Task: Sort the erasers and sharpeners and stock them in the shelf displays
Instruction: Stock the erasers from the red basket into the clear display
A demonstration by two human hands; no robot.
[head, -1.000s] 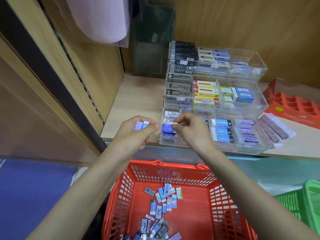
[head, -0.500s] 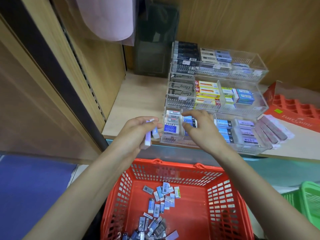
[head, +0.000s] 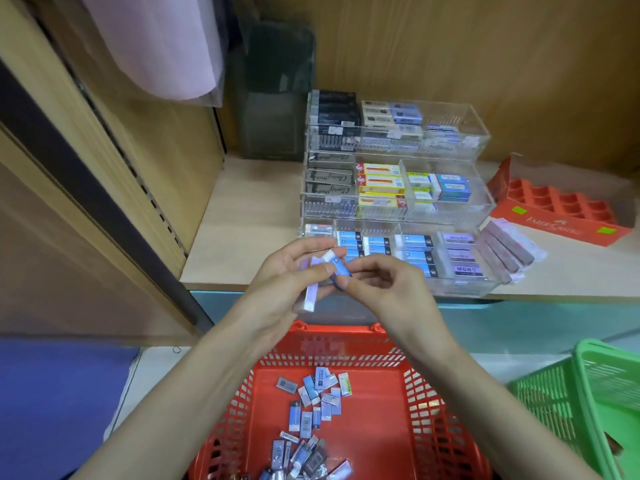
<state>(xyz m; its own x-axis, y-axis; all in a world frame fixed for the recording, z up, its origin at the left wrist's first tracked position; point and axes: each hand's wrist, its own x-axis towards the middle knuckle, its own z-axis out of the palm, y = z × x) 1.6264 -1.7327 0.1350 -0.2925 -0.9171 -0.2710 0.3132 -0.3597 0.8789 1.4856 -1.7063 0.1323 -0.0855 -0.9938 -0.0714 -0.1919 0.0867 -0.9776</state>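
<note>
Blue-sleeved small eraser and long lilac eraser, head view, are lying fanned in the left hand, which is gripping both as ready stock | right hand is pinching the blue one's end, probably drawing it out for the clear acrylic tiered display just behind | red plastic basket is holding unsorted erasers below

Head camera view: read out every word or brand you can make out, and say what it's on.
"FABER-CASTELL": front of the red cardboard tray.
"MONO", upside down: purple eraser in the clear display's lowest tier.
Too blurred to read: cursive on the grey boxes, wrappers of the loose erasers in the red basket.
</note>
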